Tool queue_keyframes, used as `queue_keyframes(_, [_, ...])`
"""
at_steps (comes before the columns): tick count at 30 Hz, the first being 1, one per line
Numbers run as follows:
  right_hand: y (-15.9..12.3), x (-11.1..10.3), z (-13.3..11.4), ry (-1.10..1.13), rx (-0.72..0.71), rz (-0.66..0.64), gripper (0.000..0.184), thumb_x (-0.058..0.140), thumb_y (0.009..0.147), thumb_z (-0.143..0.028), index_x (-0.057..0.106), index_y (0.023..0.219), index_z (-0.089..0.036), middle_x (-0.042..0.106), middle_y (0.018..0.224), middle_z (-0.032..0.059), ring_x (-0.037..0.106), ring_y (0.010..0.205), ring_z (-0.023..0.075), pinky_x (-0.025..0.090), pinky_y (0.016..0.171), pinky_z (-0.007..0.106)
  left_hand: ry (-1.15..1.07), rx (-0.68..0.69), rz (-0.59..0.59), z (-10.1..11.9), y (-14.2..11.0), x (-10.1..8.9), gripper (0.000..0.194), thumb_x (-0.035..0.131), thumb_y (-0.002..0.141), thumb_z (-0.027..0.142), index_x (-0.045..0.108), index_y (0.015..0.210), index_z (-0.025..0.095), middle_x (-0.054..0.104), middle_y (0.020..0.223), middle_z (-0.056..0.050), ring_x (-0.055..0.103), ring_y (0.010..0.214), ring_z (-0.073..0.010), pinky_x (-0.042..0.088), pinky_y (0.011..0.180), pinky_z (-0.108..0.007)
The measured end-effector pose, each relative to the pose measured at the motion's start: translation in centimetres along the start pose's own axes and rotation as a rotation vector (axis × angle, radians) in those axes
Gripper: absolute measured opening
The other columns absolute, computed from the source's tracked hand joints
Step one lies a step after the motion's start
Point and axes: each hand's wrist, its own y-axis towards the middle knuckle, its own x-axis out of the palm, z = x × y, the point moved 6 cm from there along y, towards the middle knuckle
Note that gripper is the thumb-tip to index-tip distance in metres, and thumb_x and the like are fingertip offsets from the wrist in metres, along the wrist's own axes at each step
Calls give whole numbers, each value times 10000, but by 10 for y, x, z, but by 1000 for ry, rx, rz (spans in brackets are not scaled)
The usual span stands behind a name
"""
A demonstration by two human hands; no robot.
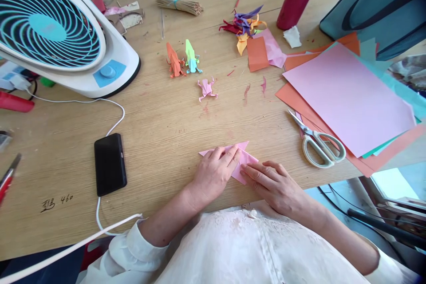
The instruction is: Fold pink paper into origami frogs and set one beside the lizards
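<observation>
A folded pink paper [245, 158] with pointed corners lies near the desk's front edge, partly covered by both hands. My left hand [214, 171] holds the paper down from the left, its bent fingers pressed together on the folds; its thumb is hidden. From the right, my right hand [278, 186] lies over the paper's lower right side with fingers stretched out and fingertips touching it. Beyond the hands sits a small pink origami frog [207, 88]. Behind it stand an orange origami figure [175, 61] and a green and blue one [191, 57].
Scissors [319, 142] lie at right beside stacked coloured sheets [353, 93]. A phone [110, 164] with a white cable and a fan [109, 73] are at left. Folded paper pieces [244, 24], a red flask [297, 0], a teal bag [376, 4] and bundled sticks [179, 5] lie farther back.
</observation>
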Motion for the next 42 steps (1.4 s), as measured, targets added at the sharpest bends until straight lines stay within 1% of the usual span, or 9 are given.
queue_keyframes(4, [-5, 3, -2, -22, 6, -23, 360, 361, 1008, -117, 617, 1256, -69, 586, 1387, 187, 517, 1280, 310, 419, 993, 483, -20, -21, 2, 4, -2, -2, 371, 488, 968, 142, 573, 1326, 192, 551, 1445, -48, 548, 1065, -235, 495, 869, -380])
queue_keyframes(11, [-10, 6, -7, 47, 11, 37, 351, 377, 1007, -125, 649, 1229, -116, 660, 1277, 156, 582, 1166, 275, 470, 930, 461, -117, -142, 83, 10, 4, 2, 246, 551, 970, 262, 632, 1186, 176, 631, 1330, -68, 550, 1116, -247, 481, 917, -418])
queue_keyframes(14, [-11, 3, -11, 69, -17, 78, 325, 402, 992, -117, 666, 1182, -104, 663, 1263, 172, 587, 1158, 280, 480, 910, 459, -179, -209, 80, 12, 4, 5, 283, 554, 968, 359, 633, 1167, 174, 624, 1346, -75, 544, 1135, -266, 482, 923, -444])
queue_keyframes(17, [-10, -3, -9, 123, -35, 75, 310, 429, 977, -109, 651, 1192, -87, 672, 1229, 179, 600, 1130, 276, 481, 894, 450, -221, -249, 71, 13, 4, 6, 321, 568, 953, 378, 620, 1189, 167, 600, 1383, -84, 536, 1154, -285, 476, 931, -466])
queue_keyframes(21, [-4, -9, 11, 157, 57, 68, 381, 397, 973, -75, 584, 1301, -127, 694, 1118, 139, 619, 995, 237, 486, 817, 403, -240, -246, 109, 13, 2, 5, 359, 568, 947, 424, 622, 1190, 166, 602, 1384, -87, 542, 1158, -286, 469, 932, -464])
queue_keyframes(24, [6, -9, 31, 61, 132, 70, 420, 424, 982, -110, 519, 1389, -160, 677, 1072, 136, 599, 903, 235, 473, 749, 384, -229, -231, 132, 14, 1, 5, 388, 557, 952, 450, 626, 1202, 161, 610, 1375, -90, 547, 1162, -282, 463, 942, -459])
queue_keyframes(27, [17, -3, 45, -11, 136, 15, 422, 444, 992, -166, 505, 1410, -171, 652, 1034, 134, 567, 882, 246, 458, 733, 380, -213, -219, 116, 14, 1, 6, 388, 567, 951, 418, 614, 1231, 153, 609, 1373, -107, 550, 1165, -278, 458, 954, -454])
queue_keyframes(33, [34, 2, 53, -80, 94, -95, 317, 468, 994, -273, 626, 1240, -152, 594, 941, 114, 500, 796, 234, 418, 695, 363, -178, -216, 133, 15, -1, 6, 326, 601, 932, 437, 648, 1107, 166, 607, 1378, -95, 554, 1143, -264, 474, 923, -428])
queue_keyframes(42, [35, 0, 56, -83, 42, -151, 264, 410, 1012, -207, 667, 985, -154, 596, 931, 104, 505, 815, 215, 377, 693, 343, -185, -215, 115, 15, 0, 7, 336, 592, 936, 416, 642, 1145, 158, 599, 1389, -97, 553, 1154, -270, 467, 934, -447])
